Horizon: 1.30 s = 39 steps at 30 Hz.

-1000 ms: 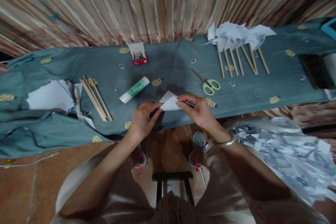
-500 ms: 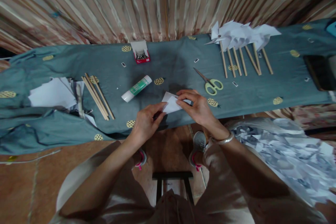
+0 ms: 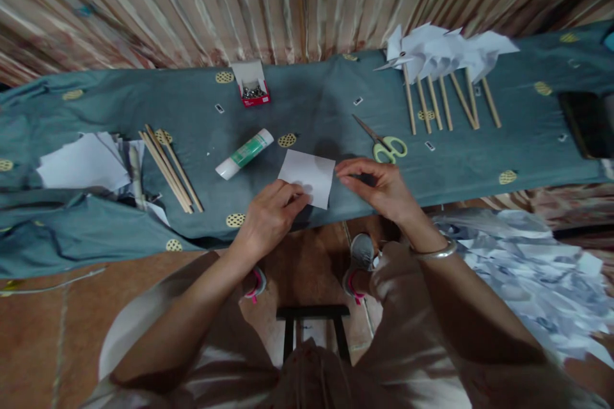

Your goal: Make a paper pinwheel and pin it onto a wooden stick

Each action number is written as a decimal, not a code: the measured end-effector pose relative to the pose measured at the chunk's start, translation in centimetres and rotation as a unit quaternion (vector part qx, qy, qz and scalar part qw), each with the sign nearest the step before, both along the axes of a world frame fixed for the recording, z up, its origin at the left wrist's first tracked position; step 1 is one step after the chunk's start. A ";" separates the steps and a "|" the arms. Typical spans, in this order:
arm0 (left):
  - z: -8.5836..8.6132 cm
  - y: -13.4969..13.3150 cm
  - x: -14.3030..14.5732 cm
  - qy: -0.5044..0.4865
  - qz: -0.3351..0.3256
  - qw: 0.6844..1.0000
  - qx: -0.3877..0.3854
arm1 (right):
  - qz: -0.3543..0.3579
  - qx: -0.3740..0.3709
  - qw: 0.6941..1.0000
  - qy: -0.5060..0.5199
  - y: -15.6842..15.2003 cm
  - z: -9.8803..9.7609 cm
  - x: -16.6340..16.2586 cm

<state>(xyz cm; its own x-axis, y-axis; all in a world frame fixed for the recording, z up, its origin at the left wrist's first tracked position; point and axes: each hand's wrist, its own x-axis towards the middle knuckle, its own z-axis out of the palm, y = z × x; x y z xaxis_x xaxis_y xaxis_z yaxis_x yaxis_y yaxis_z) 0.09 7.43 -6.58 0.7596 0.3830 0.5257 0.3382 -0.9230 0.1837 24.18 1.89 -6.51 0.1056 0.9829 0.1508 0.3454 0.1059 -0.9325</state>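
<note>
A white square of paper (image 3: 307, 169) lies spread out near the front edge of the cloth-covered table. My left hand (image 3: 273, 214) pinches its lower left side between thumb and fingers. Just off the paper's right edge is my right hand (image 3: 377, 188), its thumb and fingers apart with nothing visible between them; whether a fingertip grazes the edge is hard to tell. Green-handled scissors (image 3: 386, 145) rest right behind my right hand. Beyond the paper to the left lies a green and white glue stick (image 3: 245, 153).
A red box of small metal pins (image 3: 254, 94) stands open at the back. Wooden sticks (image 3: 170, 169) and stacked paper (image 3: 84, 163) lie left. Several paper pinwheels (image 3: 444, 54) on sticks are back right, a dark phone (image 3: 582, 124) far right. Below sits a bag of paper pieces (image 3: 532, 275).
The paper has gone from folded to opened out flat. My right hand has let go of it and shifted right, while my left hand keeps hold. The view has shifted slightly.
</note>
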 end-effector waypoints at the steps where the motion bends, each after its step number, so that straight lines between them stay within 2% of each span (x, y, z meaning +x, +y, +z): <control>1: -0.2 -0.1 0.1 0.016 -0.005 1.000 -0.009 | 0.000 0.010 0.999 -0.033 0.0 -0.3 0.0; 7: -0.7 -0.5 0.2 0.055 -0.025 0.995 -0.076 | 0.027 0.050 0.973 -0.222 -1.2 -0.6 -1.0; 16: -0.6 -1.0 0.5 0.139 0.005 0.983 -0.116 | 0.046 0.072 0.948 -0.306 -3.2 -0.6 -1.8; 32: -0.4 -0.9 0.7 0.142 0.003 0.980 -0.138 | 0.082 0.060 0.952 -0.289 -4.4 -0.1 -1.8; 39: -0.7 -0.7 0.7 0.125 0.006 0.984 -0.130 | 0.087 0.032 0.974 -0.205 -4.5 -0.4 -1.2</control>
